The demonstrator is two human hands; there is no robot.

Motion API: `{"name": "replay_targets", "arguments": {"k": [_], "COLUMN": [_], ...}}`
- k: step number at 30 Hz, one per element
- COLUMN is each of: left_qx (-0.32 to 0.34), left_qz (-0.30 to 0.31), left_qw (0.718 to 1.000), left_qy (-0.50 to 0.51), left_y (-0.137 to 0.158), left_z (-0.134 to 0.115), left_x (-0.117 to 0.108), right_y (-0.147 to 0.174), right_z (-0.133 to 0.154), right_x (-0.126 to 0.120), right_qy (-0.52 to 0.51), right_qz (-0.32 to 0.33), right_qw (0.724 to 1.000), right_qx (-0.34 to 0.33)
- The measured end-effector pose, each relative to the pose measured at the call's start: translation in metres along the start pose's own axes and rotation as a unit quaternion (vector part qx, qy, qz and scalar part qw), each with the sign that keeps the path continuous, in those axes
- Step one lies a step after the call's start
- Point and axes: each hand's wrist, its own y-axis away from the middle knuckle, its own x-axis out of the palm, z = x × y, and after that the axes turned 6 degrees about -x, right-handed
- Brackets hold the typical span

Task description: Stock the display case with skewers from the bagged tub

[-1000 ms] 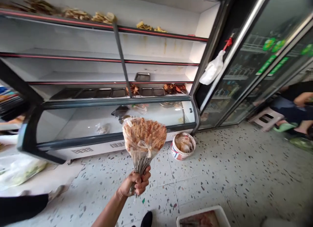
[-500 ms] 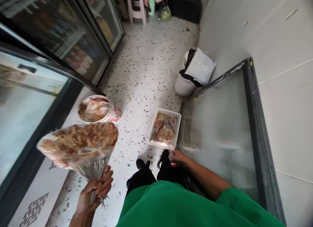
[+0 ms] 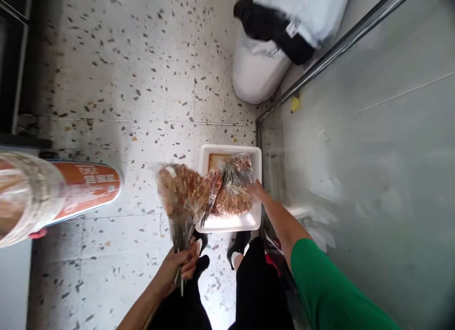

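Gripping the stick ends, our left hand (image 3: 183,263) is closed around a bagged skewer bundle (image 3: 183,190), whose long axis runs forward from the fist, its broad food end ahead. Our right hand (image 3: 256,188) reaches over the right wall of a white tray (image 3: 202,164); we cannot tell whether its fingers pinch anything. Just left of it, and nearer to it than to our left hand, a second bundle (image 3: 232,200) lies in the tray, sticks pointing forward. Well left of our left hand is a bucket (image 3: 88,180).
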Motion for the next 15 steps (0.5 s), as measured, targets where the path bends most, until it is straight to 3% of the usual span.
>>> {"name": "replay_targets", "arguments": {"k": [3, 6, 10, 15], "left_qx": [0.004, 0.01, 0.034, 0.076], "left_qz": [0.005, -0.009, -0.048, -0.119], "left_qw": [0.997, 0.991, 0.978, 0.963], "left_qy": [-0.073, -0.136, -0.201, -0.228], "left_y": [-0.06, -0.105, -0.148, -0.18], "left_z": [-0.01, -0.017, -0.022, -0.03], "left_x": [-0.01, -0.014, -0.015, -0.013], "right_y": [-0.062, -0.098, -0.115, -0.115], "right_z": [-0.01, -0.022, -0.025, -0.018], "right_x": [0.026, 0.04, 0.042, 0.039], "right_qy": [-0.002, -0.001, 0.017, 0.031], "right_qz": [-0.031, -0.03, -0.016, -0.017], "right_qw": [0.999, 0.999, 0.999, 0.999], "right_qx": [0.02, 0.037, 0.046, 0.012]}}
